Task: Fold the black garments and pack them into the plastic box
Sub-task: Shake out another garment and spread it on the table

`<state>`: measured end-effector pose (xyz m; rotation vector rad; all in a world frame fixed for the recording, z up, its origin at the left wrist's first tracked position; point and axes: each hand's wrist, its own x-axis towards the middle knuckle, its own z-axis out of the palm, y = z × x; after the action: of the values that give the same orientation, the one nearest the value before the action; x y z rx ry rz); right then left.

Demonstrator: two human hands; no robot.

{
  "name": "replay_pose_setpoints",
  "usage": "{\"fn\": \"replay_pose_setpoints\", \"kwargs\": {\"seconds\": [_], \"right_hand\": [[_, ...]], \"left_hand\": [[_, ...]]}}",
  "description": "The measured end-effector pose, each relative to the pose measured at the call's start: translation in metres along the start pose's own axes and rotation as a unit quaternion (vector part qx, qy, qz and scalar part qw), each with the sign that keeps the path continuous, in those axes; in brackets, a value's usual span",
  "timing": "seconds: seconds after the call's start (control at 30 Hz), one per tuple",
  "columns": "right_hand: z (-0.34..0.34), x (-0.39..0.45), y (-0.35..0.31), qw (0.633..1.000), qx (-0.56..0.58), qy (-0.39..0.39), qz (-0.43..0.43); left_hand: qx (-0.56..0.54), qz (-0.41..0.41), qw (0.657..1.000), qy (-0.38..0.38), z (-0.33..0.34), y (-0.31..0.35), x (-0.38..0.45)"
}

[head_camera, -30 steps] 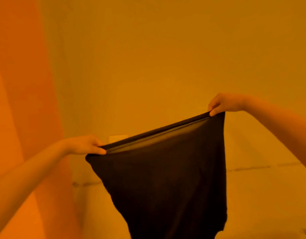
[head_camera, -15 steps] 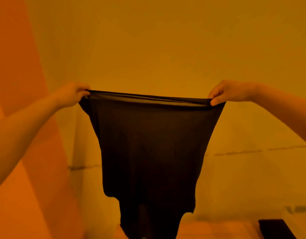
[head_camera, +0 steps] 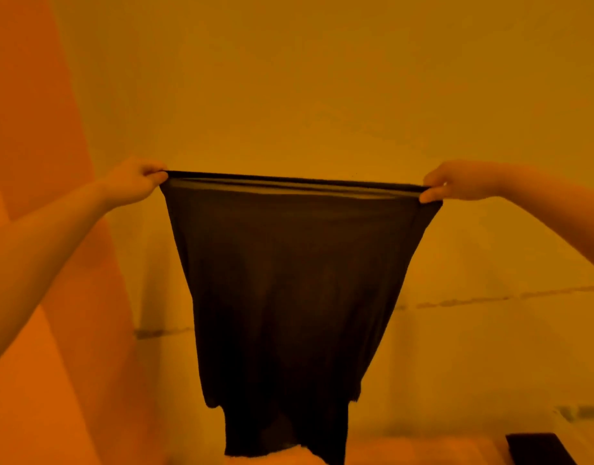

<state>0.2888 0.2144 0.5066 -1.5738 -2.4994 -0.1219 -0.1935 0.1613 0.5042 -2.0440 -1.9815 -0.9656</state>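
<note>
Against a plain wall (head_camera: 322, 78), black garment (head_camera: 288, 280) stretched taut, top corners pinched by left hand (head_camera: 134, 179) and right hand (head_camera: 456, 181).

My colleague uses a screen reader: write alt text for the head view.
Two bare hands, left hand and right hand, pinch the top corners of a black garment, stretched wide and hanging before an orange-lit wall. A dark object sits bottom right.

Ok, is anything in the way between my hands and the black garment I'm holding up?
No. The left hand and right hand each pinch a top corner of the black garment, which hangs freely. The plastic box isn't identifiable in view.
</note>
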Motion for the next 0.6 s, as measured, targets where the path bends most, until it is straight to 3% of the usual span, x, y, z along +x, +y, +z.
{"fn": "replay_pose_setpoints", "kwargs": {"seconds": [0.13,0.27,0.37,0.6], "right_hand": [[-0.008,-0.003,0.007,0.987,0.103,0.122,0.03],[-0.01,-0.005,0.012,0.981,0.136,0.129,0.043],[-0.01,-0.003,0.016,0.98,0.132,0.134,0.058],[-0.009,0.002,0.02,0.946,0.219,0.226,0.086]], "left_hand": [[0.068,0.009,0.998,-0.011,0.0,-0.005,0.003],[0.12,0.012,0.992,-0.048,0.001,0.002,0.0],[0.148,0.046,0.987,-0.031,0.004,0.002,-0.001],[0.034,0.034,0.998,0.05,0.016,0.011,0.004]]}}
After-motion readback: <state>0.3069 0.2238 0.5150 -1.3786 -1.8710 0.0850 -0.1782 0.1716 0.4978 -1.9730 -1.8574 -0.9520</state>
